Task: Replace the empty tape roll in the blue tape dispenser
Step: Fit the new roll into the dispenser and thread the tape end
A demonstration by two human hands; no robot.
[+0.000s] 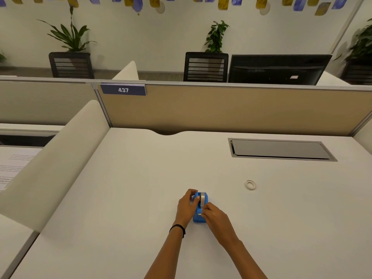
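Both hands work the blue tape dispenser (pixel 199 208), which stands on the desk (pixel 141 198) midway between its side edges, somewhat toward the near edge. The left hand (pixel 186 206) curls around the dispenser's left side, thumb against the tape roll (pixel 203 198) seated on top, probably to brace it. The right hand (pixel 213 215) has its fingertips pressed together at the cutter end, apparently pinching the tape's free end; the tape itself is too small to make out. The empty tape core (pixel 250 185) lies well apart toward the right edge, out of the way. Bare desk surrounds the dispenser; the cable hatch (pixel 281 150) sits near the far right corner.
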